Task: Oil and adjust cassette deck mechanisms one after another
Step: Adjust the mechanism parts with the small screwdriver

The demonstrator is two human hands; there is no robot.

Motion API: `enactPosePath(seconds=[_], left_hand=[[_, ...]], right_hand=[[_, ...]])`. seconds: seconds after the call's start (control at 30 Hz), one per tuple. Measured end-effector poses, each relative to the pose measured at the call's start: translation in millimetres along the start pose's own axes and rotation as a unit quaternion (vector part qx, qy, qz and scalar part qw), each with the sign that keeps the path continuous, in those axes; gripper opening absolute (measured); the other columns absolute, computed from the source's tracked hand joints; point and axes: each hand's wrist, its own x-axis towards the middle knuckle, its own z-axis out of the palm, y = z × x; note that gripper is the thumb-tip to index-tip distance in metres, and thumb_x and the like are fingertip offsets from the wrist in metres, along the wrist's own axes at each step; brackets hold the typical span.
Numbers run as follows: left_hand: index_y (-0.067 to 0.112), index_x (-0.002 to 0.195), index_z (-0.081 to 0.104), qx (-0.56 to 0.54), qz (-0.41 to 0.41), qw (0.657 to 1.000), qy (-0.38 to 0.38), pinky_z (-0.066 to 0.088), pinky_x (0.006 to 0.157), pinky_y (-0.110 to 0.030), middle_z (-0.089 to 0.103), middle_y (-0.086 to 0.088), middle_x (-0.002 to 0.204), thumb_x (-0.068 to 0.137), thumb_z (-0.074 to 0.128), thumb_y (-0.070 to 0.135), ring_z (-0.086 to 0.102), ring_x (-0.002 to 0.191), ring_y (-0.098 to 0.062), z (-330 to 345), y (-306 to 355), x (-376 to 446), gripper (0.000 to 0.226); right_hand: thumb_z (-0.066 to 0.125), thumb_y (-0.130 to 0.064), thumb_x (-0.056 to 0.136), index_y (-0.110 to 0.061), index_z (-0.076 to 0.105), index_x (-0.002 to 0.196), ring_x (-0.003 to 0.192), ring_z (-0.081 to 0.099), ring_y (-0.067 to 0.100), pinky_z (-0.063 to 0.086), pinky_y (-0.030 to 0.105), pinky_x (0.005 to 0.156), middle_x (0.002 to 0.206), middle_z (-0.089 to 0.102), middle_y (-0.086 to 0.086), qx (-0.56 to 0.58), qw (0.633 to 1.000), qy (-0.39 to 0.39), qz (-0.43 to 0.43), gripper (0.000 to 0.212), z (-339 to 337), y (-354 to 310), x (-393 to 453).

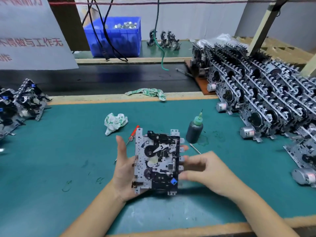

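Note:
A cassette deck mechanism (pixel 157 161), a silver plate with black gears and a blue part, is held upright above the green mat. My left hand (pixel 123 170) cradles it from behind, thumb up along its left edge and fingertips showing past its right edge. My right hand (pixel 205 170) is at its right edge, fingers curled against the metal tabs. A dark oil bottle (pixel 194 130) with a green needle tip stands just behind on the mat. A red-handled screwdriver (pixel 133 133) lies partly hidden behind the mechanism.
Rows of stacked mechanisms (pixel 266 100) fill the right side; more mechanisms (pixel 20 103) sit far left. A crumpled rag (pixel 115 122) lies on the mat (pixel 59 151), another cloth (pixel 148 93) at its back edge. A thin metal pick (pixel 195 148) lies by the bottle. Blue bin (pixel 116 36) behind.

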Motion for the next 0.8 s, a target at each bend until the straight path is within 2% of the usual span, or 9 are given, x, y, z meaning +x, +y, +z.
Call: enactPosePath(seconds=[0.07,0.13,0.2,0.27,0.37,0.43,0.47,0.53,0.8], left_hand=[[0.002,0.142,0.038,0.001,0.005,1.0,0.023,0.02,0.114,-0.053,0.037,-0.025,0.145,0.064,0.068,0.073,0.037,0.134,-0.039,-2,-1,3,0.109],[0.001,0.135,0.049,-0.006,0.022,0.997,0.076,0.028,0.112,-0.054,0.044,-0.023,0.142,0.066,0.067,0.072,0.043,0.13,-0.04,-5,-3,8,0.1],[-0.002,0.128,0.055,-0.018,0.032,0.989,0.141,0.033,0.108,-0.055,0.047,-0.025,0.138,0.068,0.064,0.071,0.046,0.126,-0.043,-8,-4,12,0.096],[-0.004,0.126,0.056,-0.032,0.027,0.983,0.181,0.035,0.106,-0.055,0.047,-0.028,0.136,0.071,0.055,0.074,0.048,0.124,-0.044,-10,-5,15,0.096],[-0.006,0.125,0.057,-0.049,0.017,0.975,0.215,0.038,0.102,-0.054,0.048,-0.031,0.134,0.075,0.044,0.076,0.051,0.121,-0.044,-13,-5,17,0.097],[-0.004,0.124,0.058,-0.036,0.009,0.972,0.23,0.04,0.101,-0.053,0.05,-0.029,0.133,0.078,0.04,0.075,0.054,0.119,-0.041,-14,-4,17,0.093],[-0.002,0.123,0.059,-0.028,0.008,0.972,0.233,0.041,0.101,-0.051,0.051,-0.028,0.133,0.08,0.038,0.074,0.056,0.117,-0.039,-14,-4,18,0.09],[0.001,0.116,0.066,-0.015,0.006,0.971,0.238,0.047,0.097,-0.047,0.058,-0.024,0.126,0.083,0.037,0.069,0.062,0.108,-0.035,-15,-5,18,0.081],[0.0,0.125,0.058,0.0,-0.006,0.969,0.246,0.044,0.1,-0.045,0.057,-0.024,0.127,0.087,0.035,0.068,0.06,0.11,-0.032,-16,-5,20,0.081]], right_hand=[[0.077,-0.047,0.066,-0.033,0.073,0.069,0.069,0.061,0.001,0.045,0.019,0.068,0.074,0.07,-0.015,-0.137,0.977,0.156,-0.036,0.016,-14,3,0],[0.067,-0.049,0.078,-0.032,0.063,0.077,0.069,0.052,0.006,0.038,0.026,0.062,0.074,0.059,-0.012,-0.343,0.9,0.269,-0.018,0.018,-25,8,5],[0.055,-0.048,0.088,-0.028,0.052,0.094,0.086,0.05,0.01,0.034,0.029,0.063,0.088,0.05,-0.011,-0.498,0.821,0.263,0.092,0.02,-28,12,12],[0.046,-0.046,0.094,-0.025,0.046,0.099,0.101,0.048,0.014,0.034,0.03,0.066,0.095,0.046,-0.009,-0.562,0.788,0.204,0.149,0.021,-27,20,18],[0.041,-0.034,0.099,-0.023,0.04,0.088,0.088,0.054,0.016,0.039,0.031,0.069,0.083,0.053,-0.012,-0.471,0.865,0.132,0.116,0.016,-28,15,21],[0.04,-0.025,0.101,-0.018,0.038,0.086,0.056,0.05,0.015,0.039,0.027,0.054,0.065,0.061,-0.004,-0.221,0.967,0.078,0.098,0.017,-27,4,19],[0.039,-0.022,0.101,-0.014,0.037,0.087,0.043,0.039,0.014,0.034,0.022,0.045,0.055,0.057,-0.001,-0.098,0.99,0.044,0.093,0.016,-24,-1,16],[0.039,-0.025,0.099,-0.014,0.043,0.084,0.037,0.023,0.01,0.021,0.018,0.038,0.045,0.046,-0.001,0.027,0.994,-0.023,0.105,0.02,-19,-7,12],[0.042,-0.036,0.098,-0.017,0.06,0.055,0.037,0.025,0.008,0.02,0.016,0.039,0.042,0.042,-0.003,-0.016,0.979,-0.089,0.181,0.051,-6,-7,21]])
